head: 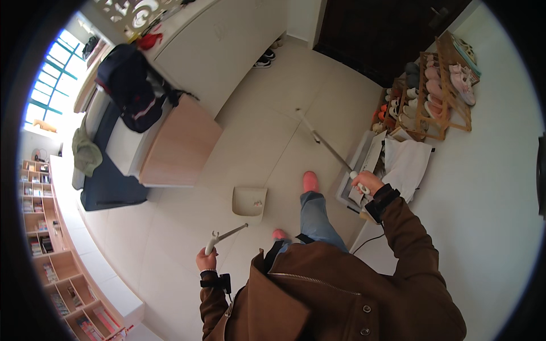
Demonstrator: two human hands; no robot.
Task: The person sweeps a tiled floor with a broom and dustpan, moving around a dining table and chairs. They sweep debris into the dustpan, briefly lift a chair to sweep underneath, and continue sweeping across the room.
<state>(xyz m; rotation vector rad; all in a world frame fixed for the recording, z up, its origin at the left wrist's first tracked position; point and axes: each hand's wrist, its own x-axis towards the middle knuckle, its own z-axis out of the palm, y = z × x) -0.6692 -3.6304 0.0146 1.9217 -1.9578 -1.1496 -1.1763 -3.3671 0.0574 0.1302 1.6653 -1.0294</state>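
My left hand (207, 258) grips the white handle of a long-handled dustpan (245, 197), whose beige pan sits on the tiled floor ahead of me with a small bit of debris in it. A metal pole (232, 232) links the handle towards the pan. In my right hand (367, 183) is the white grip of a broom (332, 152). Its metal stick slants away to the far left, and the narrow head (298, 111) lies at the floor, seen nearly end-on. Both wrists carry black strapped devices.
Beside my right arm stand a plastic bin (347, 181) with a white bag (407, 160) and a wooden shoe rack (443, 106). A dark door (375, 34) is at the back. To the left are a white cabinet (213, 51), a backpack (132, 85) and bookshelves (64, 260). Pink shoes (311, 181) are on my feet.
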